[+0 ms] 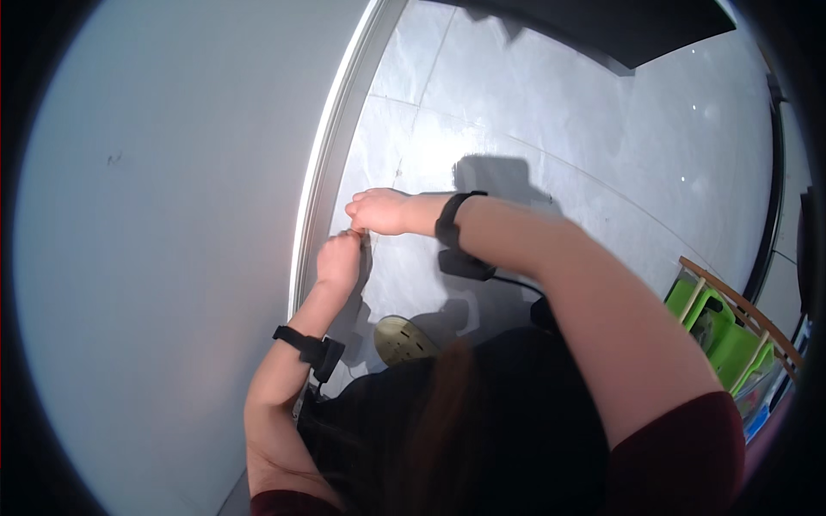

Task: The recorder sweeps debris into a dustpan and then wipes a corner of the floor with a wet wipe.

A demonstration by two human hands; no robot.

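My left hand (339, 259) is bent at the fingers close beside the metal trim (324, 161) along the edge of a pale wall or panel. Just above and to the right, my right hand (381, 211) reaches left, its fingertips meeting those of my left hand. Something small may be between the fingers, but it is too small to make out. Both forearms wear a black strap, each with a black device (466, 265) on it. Tiled grey floor (542, 116) lies below the hands.
A pale flat panel (168, 226) fills the left side. A dark piece of furniture (619, 26) stands at the top. At the right is a wooden-framed rack (735, 290) with green plastic bins (735, 348). A light-coloured shoe (403, 340) shows below my hands.
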